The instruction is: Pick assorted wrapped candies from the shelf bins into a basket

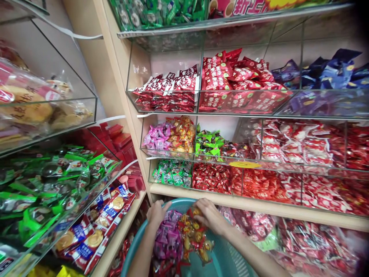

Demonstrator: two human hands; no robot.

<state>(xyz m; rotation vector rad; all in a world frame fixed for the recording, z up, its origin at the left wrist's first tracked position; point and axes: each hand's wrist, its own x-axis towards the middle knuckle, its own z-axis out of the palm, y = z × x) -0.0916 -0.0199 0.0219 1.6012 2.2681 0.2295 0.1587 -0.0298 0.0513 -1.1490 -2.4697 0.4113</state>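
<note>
A teal plastic basket (131,252) holds purple-wrapped candies (170,240) on its left side and gold-and-red wrapped candies (191,234) beside them. At the basket's far left rim is my left hand (158,212), its thumb apart from the fingers, touching the rim area next to the purple candies. My right hand (205,214) reaches over the far right rim with fingers curled down onto the gold-and-red candies; its fingertips are partly hidden among the wrappers.
Ahead, clear-fronted shelf bins hold red packets (216,80), blue packets (336,75), green candies (173,173) and purple candies (157,136). Green-wrapped snacks (37,188) fill a bin at left. A wooden shelf edge (259,207) runs just beyond the basket, with bagged red sweets (314,242) below.
</note>
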